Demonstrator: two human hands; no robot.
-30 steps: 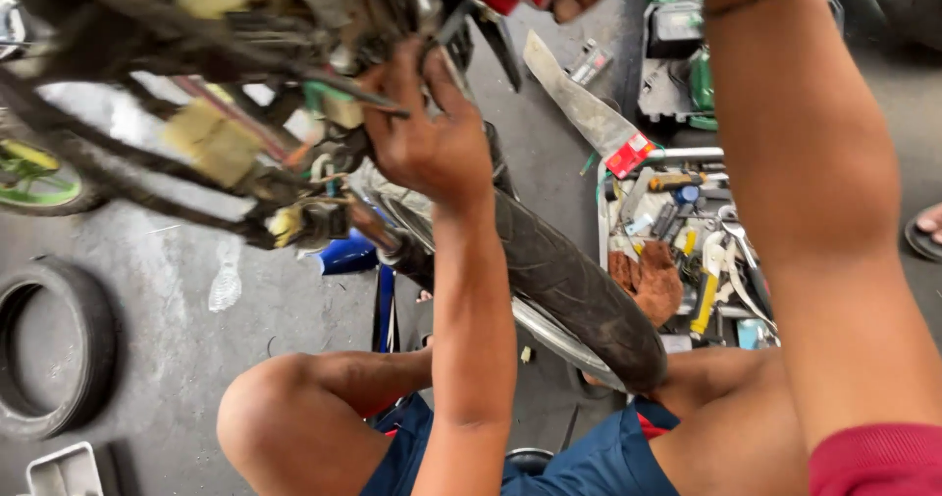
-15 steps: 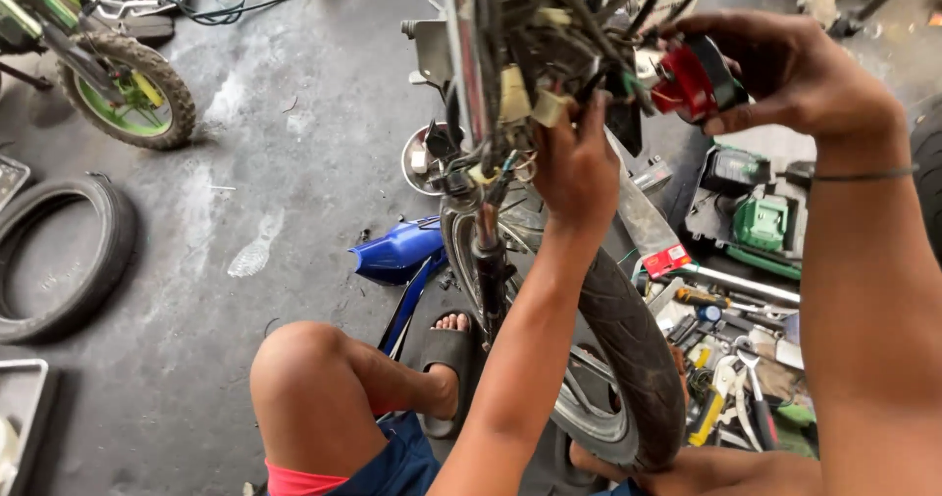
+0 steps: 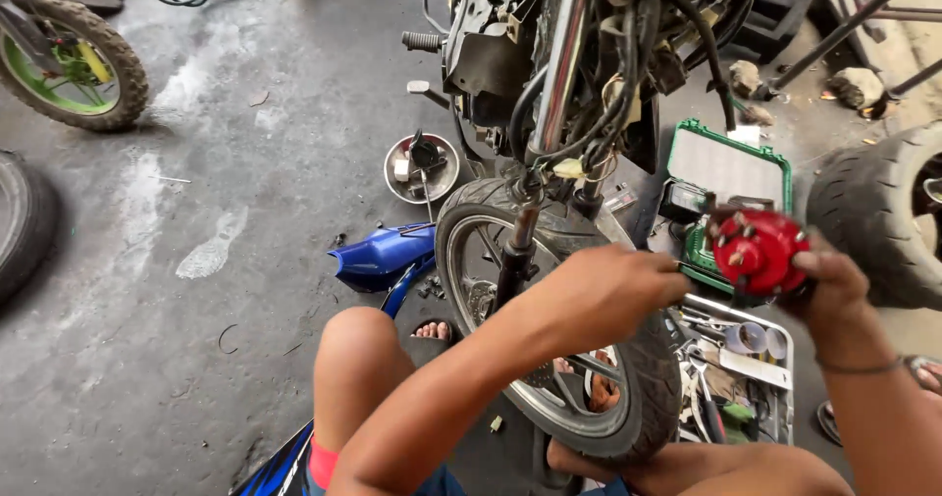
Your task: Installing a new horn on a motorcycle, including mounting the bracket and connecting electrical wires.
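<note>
My right hand (image 3: 839,295) grips a round red horn (image 3: 754,251) with small black screws on its face, held to the right of the motorcycle's front wheel (image 3: 549,339). My left hand (image 3: 613,290) is closed in front of the tyre, reaching toward the horn; what it holds is hidden. Above both hands the chrome fork tube (image 3: 567,59) rises through bundles of black cables (image 3: 628,94) and the stripped front frame. My bare knee (image 3: 358,359) is bent just left of the wheel.
A blue body panel (image 3: 383,256) lies on the concrete by a metal bowl of small parts (image 3: 420,167). A green tool case (image 3: 726,177) and a tray of tools (image 3: 736,368) sit right of the wheel. Loose tyres (image 3: 868,211) and a small green-rimmed bike (image 3: 69,59) stand around.
Both hands came down from the headlight wiring to wheel height, the right one still carrying the red horn. The view tilted up and back, showing more of the fork and floor.
</note>
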